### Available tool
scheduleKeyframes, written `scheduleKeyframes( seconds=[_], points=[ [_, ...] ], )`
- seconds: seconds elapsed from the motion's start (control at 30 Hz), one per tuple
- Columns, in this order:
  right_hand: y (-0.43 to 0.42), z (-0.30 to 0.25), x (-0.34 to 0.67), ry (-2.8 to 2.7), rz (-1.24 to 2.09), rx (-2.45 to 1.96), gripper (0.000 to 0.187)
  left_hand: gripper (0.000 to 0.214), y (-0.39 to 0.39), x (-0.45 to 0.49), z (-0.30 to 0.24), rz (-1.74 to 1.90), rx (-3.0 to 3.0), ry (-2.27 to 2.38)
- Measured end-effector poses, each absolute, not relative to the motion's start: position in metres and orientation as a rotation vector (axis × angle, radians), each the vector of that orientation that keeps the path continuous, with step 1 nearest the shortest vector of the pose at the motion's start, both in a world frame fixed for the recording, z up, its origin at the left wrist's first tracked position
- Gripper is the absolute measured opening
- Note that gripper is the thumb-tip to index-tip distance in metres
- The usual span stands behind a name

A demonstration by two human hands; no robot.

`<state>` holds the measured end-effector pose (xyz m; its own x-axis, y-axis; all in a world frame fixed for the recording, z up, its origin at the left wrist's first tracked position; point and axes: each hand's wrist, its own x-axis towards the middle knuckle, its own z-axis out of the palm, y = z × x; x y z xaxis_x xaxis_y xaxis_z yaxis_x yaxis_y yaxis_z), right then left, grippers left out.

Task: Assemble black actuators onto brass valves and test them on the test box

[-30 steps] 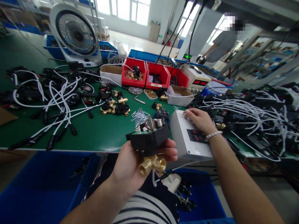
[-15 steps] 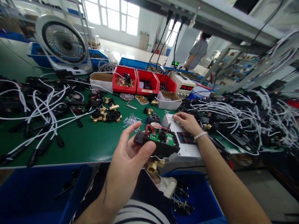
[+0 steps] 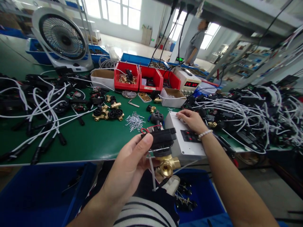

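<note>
My left hand (image 3: 129, 165) is closed around a black valve actuator (image 3: 161, 142) with a brass valve body (image 3: 167, 164) under it and red wires on top; a white cable hangs from it. I hold it above the near edge of the green table (image 3: 94, 138). My right hand (image 3: 192, 120), with a bead bracelet at the wrist, lies on a white test box (image 3: 187, 148), fingers bent down onto its top near the far corner. The box carries red switches on a black panel.
Brass valves (image 3: 107, 113), a heap of metal pins (image 3: 134, 120), red bins (image 3: 138, 78), cardboard trays and a power supply (image 3: 188, 81) stand behind. White-cabled actuators pile up left and right. A fan (image 3: 60, 37) stands far left. Blue crates sit below the table edge. A person stands far back.
My left hand has turned the actuator so its black side and the brass opening face me instead of the green circuit board. The right hand stays on the white box.
</note>
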<state>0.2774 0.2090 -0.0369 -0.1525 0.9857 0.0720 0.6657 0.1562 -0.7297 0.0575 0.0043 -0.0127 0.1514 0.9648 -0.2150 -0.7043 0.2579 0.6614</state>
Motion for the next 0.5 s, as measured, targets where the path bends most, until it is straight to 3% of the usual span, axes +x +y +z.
scheduleKeyframes(
  seconds=[0.5],
  points=[
    [0.2086,-0.0375,0.2768,-1.867,0.757,-1.568,0.030,0.050,0.0062,0.0593,-0.0191,1.314,0.534,0.773]
  ],
)
